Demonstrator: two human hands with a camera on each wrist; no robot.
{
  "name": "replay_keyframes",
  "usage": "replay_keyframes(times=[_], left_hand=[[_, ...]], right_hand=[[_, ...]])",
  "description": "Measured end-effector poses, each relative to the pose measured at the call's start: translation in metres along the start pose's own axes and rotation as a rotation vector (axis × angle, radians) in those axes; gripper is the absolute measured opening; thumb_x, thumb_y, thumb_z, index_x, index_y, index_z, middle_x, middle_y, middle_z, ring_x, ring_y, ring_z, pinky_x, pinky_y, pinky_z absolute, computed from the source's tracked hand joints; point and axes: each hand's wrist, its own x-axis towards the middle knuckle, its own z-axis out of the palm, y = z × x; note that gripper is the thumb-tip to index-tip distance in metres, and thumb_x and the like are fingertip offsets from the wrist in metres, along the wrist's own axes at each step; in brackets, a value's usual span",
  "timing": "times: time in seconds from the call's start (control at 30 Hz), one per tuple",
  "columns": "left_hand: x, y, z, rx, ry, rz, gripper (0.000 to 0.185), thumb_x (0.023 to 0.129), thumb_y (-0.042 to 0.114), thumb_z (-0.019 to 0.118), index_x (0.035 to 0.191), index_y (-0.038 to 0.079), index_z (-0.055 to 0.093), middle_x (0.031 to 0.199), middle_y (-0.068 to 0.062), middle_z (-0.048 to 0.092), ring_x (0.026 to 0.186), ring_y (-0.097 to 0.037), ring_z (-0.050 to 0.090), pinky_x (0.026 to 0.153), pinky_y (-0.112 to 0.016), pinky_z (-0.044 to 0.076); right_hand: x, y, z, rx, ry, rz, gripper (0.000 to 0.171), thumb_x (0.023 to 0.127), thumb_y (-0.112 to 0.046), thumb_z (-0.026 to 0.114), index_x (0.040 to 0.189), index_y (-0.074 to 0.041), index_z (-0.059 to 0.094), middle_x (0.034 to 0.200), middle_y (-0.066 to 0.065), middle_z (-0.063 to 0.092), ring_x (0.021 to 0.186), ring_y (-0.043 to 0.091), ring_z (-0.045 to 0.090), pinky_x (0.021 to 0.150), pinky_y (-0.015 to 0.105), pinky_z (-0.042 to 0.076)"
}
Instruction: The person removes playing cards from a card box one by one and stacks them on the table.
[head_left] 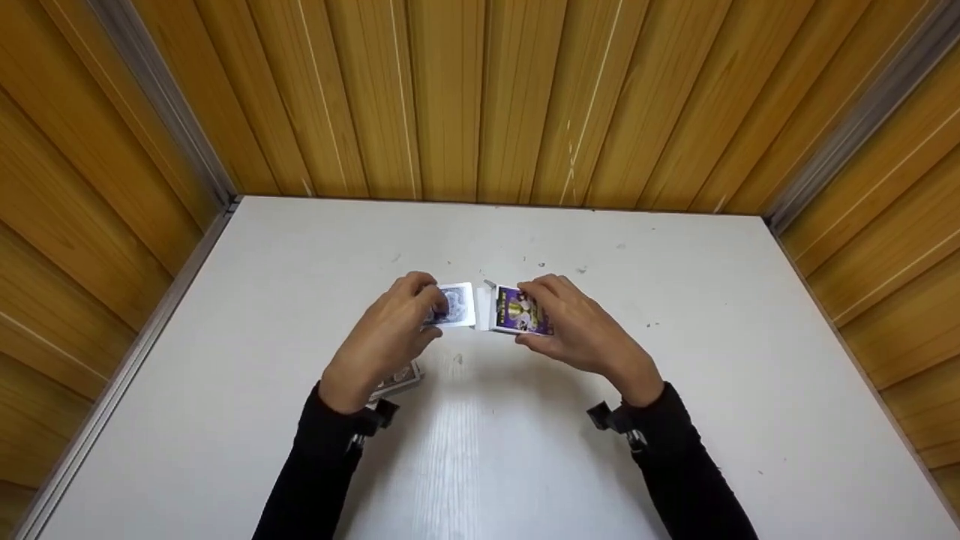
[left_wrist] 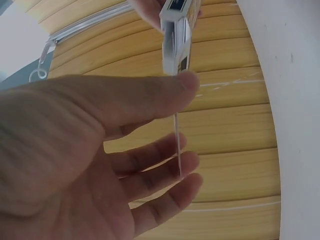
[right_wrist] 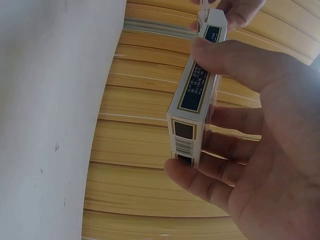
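My left hand [head_left: 390,322] pinches a thin playing card [head_left: 459,304] with a blue-and-white patterned back. Seen edge-on in the left wrist view, the card [left_wrist: 178,145] is a narrow line between thumb and fingers; whether it is one card or a few I cannot tell. To its right, my right hand [head_left: 581,326] grips a card box [head_left: 517,310] with a purple printed face. The box's open end and white flap [head_left: 484,309] point toward the card, a small gap apart. A barcode shows on the closed end of the box [right_wrist: 184,145]. How full it is, I cannot tell.
Partly hidden under my left wrist, a stack of cards or another card box [head_left: 401,379] lies on the white table [head_left: 480,457]. Wood-look panels [head_left: 450,97] stand behind the table and at both sides. Small dark specks dot the tabletop.
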Motion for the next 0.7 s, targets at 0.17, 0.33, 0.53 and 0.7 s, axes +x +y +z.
replay_keyframes(times=[0.17, 0.33, 0.53, 0.7], left_hand=[[-0.007, -0.010, -0.017, -0.019, -0.004, -0.116, 0.028, 0.084, 0.000, 0.084, 0.106, 0.002, 0.066, 0.132, -0.018, 0.056, 0.120, -0.034, 0.057, 0.094, -0.045, 0.054], [-0.009, -0.016, -0.019, -0.049, -0.071, -0.237, 0.024, 0.087, 0.000, 0.081, 0.105, 0.002, 0.066, 0.135, -0.018, 0.053, 0.122, -0.033, 0.055, 0.094, -0.045, 0.054], [-0.016, -0.026, -0.007, -0.041, -0.215, -0.335, 0.020, 0.086, -0.006, 0.076, 0.092, 0.004, 0.060, 0.124, -0.016, 0.051, 0.105, -0.029, 0.055, 0.084, -0.042, 0.052], [-0.023, -0.029, 0.007, 0.025, -0.345, -0.416, 0.020, 0.084, -0.009, 0.073, 0.089, 0.004, 0.060, 0.107, -0.013, 0.050, 0.091, -0.026, 0.050, 0.077, -0.040, 0.050]], right_hand=[[-0.002, 0.002, -0.005, 0.017, 0.003, 0.039, 0.064, 0.088, -0.028, 0.083, 0.140, -0.001, 0.057, 0.131, 0.012, 0.058, 0.109, 0.023, 0.055, 0.087, 0.038, 0.051], [-0.006, 0.004, -0.012, 0.033, 0.017, 0.072, 0.064, 0.088, -0.028, 0.084, 0.141, -0.002, 0.057, 0.132, 0.012, 0.058, 0.109, 0.024, 0.055, 0.087, 0.038, 0.051], [-0.009, 0.006, -0.016, 0.040, 0.037, 0.086, 0.067, 0.088, -0.028, 0.084, 0.142, 0.000, 0.056, 0.131, 0.014, 0.058, 0.110, 0.024, 0.056, 0.088, 0.038, 0.052], [-0.008, 0.007, -0.018, 0.035, 0.045, 0.070, 0.068, 0.088, -0.028, 0.085, 0.142, 0.000, 0.055, 0.131, 0.014, 0.058, 0.111, 0.025, 0.055, 0.088, 0.039, 0.051]])
